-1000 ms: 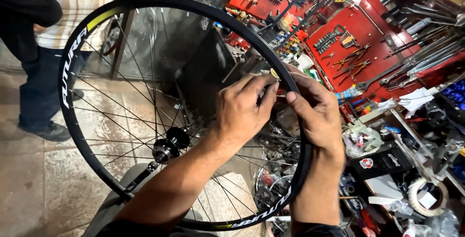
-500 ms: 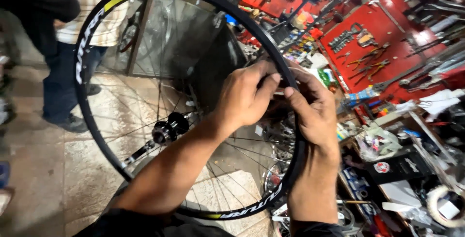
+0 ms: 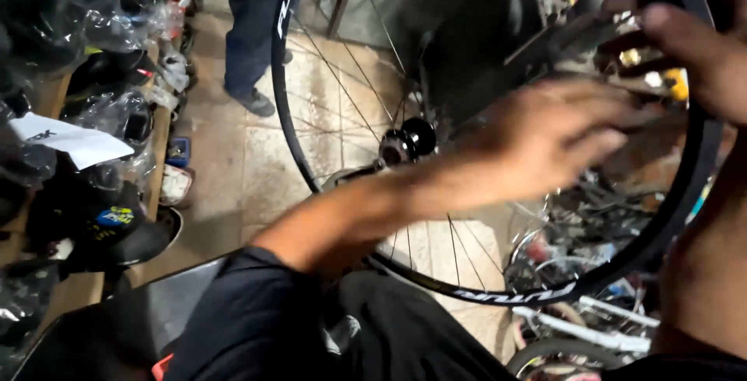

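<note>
- Across the lap, upright on edge: bicycle wheel [image 3: 296, 108], black rim, hub [image 3: 408, 141] near centre, axle running roughly toward the camera.
- Left hand [image 3: 556, 136] blurred at the rim's upper right, fingers half-curled; cannot tell what the grip pinches.
- Right hand [image 3: 692, 46] over the rim, fingers bent, grip likewise unclear.
- Likely risks: rim sliding off the lap, fingers nipped among spokes [image 3: 342, 77].
</note>
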